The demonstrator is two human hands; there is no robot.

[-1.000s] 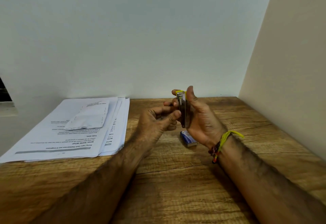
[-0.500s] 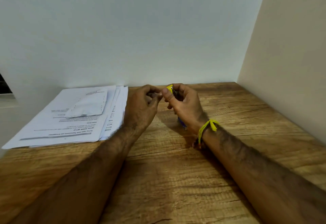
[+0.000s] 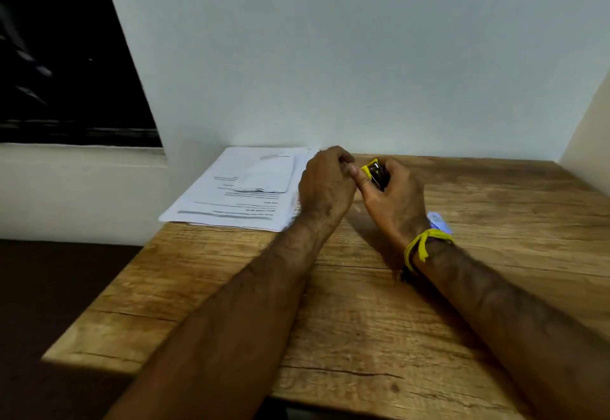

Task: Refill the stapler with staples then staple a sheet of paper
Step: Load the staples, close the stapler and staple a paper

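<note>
A small yellow and black stapler (image 3: 374,172) sits in my right hand (image 3: 394,201), held just above the wooden table (image 3: 363,314) near the back wall. My left hand (image 3: 325,188) is closed right beside it, fingertips pinched at the stapler's yellow end; whatever they hold is too small to see. A blue staple box (image 3: 440,223) lies on the table behind my right wrist, partly hidden. A stack of printed paper sheets (image 3: 227,201) lies at the table's back left, just left of my left hand.
A smaller folded white sheet (image 3: 265,175) rests on top of the paper stack. White walls close the back and right side. A dark window (image 3: 66,56) is at the upper left. The table's left edge drops to a dark floor.
The stapler has been lowered from upright to near the table and both hands have closed around it. The camera has swung left, bringing the window and the table's left edge into view.
</note>
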